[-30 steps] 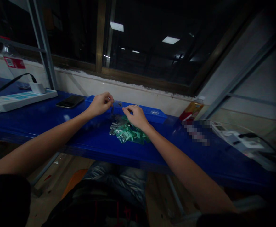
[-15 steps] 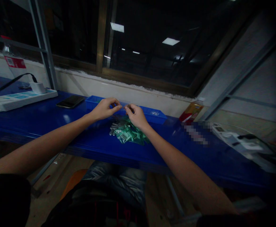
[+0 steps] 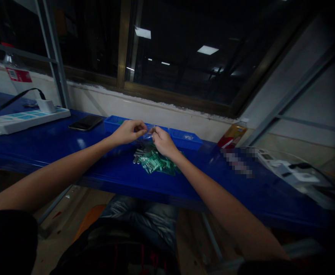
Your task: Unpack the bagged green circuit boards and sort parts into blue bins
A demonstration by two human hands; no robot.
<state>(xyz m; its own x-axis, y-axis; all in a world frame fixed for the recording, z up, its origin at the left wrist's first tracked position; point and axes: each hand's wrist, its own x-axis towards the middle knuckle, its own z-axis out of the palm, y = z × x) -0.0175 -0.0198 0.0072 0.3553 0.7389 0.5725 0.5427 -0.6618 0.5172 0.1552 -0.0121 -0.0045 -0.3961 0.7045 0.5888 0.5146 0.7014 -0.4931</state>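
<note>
Dark window (image 3: 184, 72) above blue table (image 3: 107, 164), left hand (image 3: 127, 131) and right hand (image 3: 163, 142) close together at clear plastic (image 3: 148, 136) — exact grip unclear — green packets (image 3: 156, 163) just below, blue tray (image 3: 186, 140) partly hidden behind, phone (image 3: 85, 123) and power strip (image 3: 24, 121) leftward.

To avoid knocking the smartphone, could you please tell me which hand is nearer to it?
Left: the left hand is to the right of the smartphone, and the right hand is farther right.
</note>
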